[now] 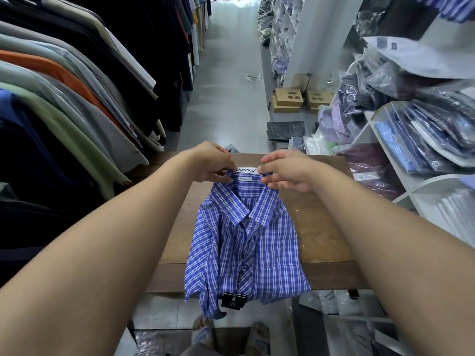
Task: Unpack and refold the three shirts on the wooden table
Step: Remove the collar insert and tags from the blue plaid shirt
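We count one shirt [246,242] in view, a blue plaid one lying face up and buttoned on the wooden table [316,227]. Its collar is at the far end, and its near hem hangs over the table's near edge. Two hands hold it. Our left hand [213,163] pinches the collar's far left corner, and our right hand [288,173] pinches the far right corner, with the fingers curled round the cloth. Between them sits one white collar label [246,170], with a smaller size label just below it. A black hang tag [234,300] dangles on a dark string at the near hem. It looks like two cards overlapped, though we cannot be sure.

Left of the table runs one long rack of hanging garments [77,86] in black, grey, green and orange. On the right, white shelves [424,140] hold many shirts in clear bags, too many and too crumpled to count. At the far side, two cardboard boxes [288,100] sit on the floor by the shelving, and one dark flat packet [285,131] lies nearer. Two sandalled feet [203,332] show below the table.

The left fingers cover the first letters of the label. The sleeves are folded out of sight, and the frame cuts off the shelves on the right.
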Tool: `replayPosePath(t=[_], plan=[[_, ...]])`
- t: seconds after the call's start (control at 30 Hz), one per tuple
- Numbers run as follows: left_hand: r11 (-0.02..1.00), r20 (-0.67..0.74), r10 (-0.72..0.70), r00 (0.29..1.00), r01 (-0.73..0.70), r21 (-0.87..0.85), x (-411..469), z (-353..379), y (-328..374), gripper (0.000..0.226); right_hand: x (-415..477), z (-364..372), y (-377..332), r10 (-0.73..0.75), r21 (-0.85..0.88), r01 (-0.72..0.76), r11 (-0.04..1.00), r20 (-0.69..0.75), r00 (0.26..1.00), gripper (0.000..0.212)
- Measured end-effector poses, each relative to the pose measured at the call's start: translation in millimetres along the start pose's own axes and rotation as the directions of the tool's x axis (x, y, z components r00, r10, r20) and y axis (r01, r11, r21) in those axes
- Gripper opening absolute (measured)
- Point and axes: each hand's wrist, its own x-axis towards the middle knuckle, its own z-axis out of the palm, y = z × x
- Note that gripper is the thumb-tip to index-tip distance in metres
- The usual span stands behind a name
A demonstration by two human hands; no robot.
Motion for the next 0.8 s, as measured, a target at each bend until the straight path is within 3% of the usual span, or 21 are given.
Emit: replayPosePath(t=[0.4,0.8], plan=[[0.979,0.049,0.180,0.982,-0.184,0.084,6,-1,-20,0.039,7,-8,14,-0.053,0.021,0.054,0.998,-0.050,0.997,0.028],[0.958,0.090,0.285,0.954,-0.282,-0.042,-2,-4,-28,0.038,2,-15,18,-0.081,0.096,0.076,0.992,0.040,0.996,0.024]])
